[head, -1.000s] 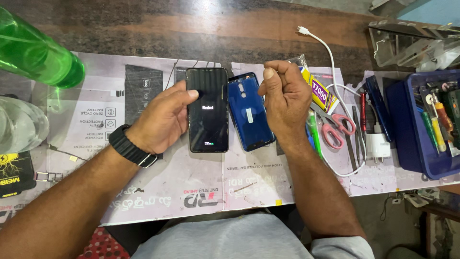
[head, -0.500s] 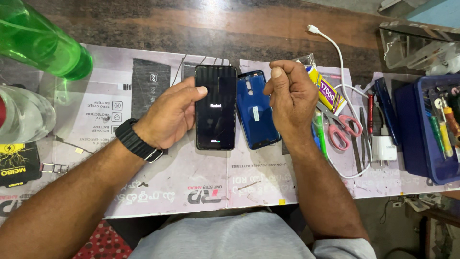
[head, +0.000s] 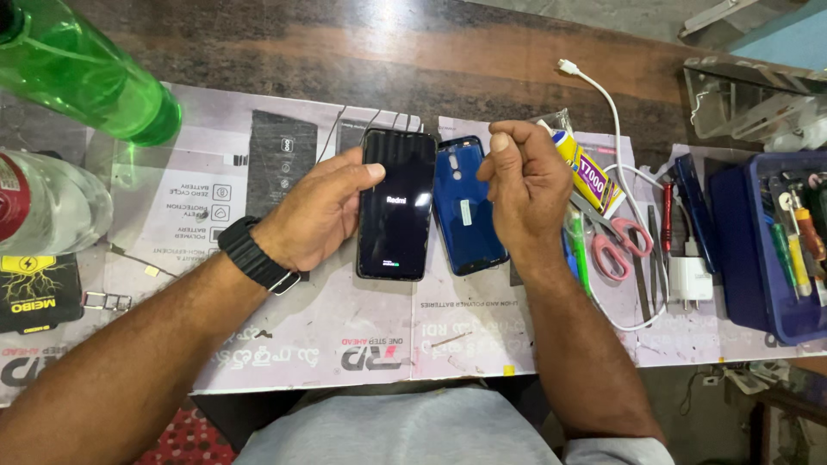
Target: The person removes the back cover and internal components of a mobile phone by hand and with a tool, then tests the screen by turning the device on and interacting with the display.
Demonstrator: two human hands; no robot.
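At the tabletop (head: pixel 431 52), a green bottle (head: pixel 86 82) and a clear bottle (head: pixel 52 207) lie at your far left, close to the printed paper sheets. Your left hand (head: pixel 314 215), with a black wristwatch (head: pixel 254 257) on its wrist, lies loosely against the left edge of the black phone (head: pixel 398 207), fingers (head: pixel 332 185) relaxed and close together, thumb tip on the glass. The phone lies flat, face up, its screen lit, with the blue back cover (head: pixel 465 207) just beside it on the right. Your right hand (head: pixel 525 185) hovers over that cover, fingertips drawn together in a pinch; whether they hold anything cannot be told.

The work appears to be at the stage of steadying the phone with the cover off. A move by either hand would call for a light touch, since phone and cover nearly touch. Open room lies toward you on the bare paper. The right side is crowded with a glue tube (head: pixel 586 172), scissors (head: pixel 616 241), a white charger (head: pixel 689 280) with its cable (head: pixel 616 112) and a blue tray (head: pixel 767 258) of tools
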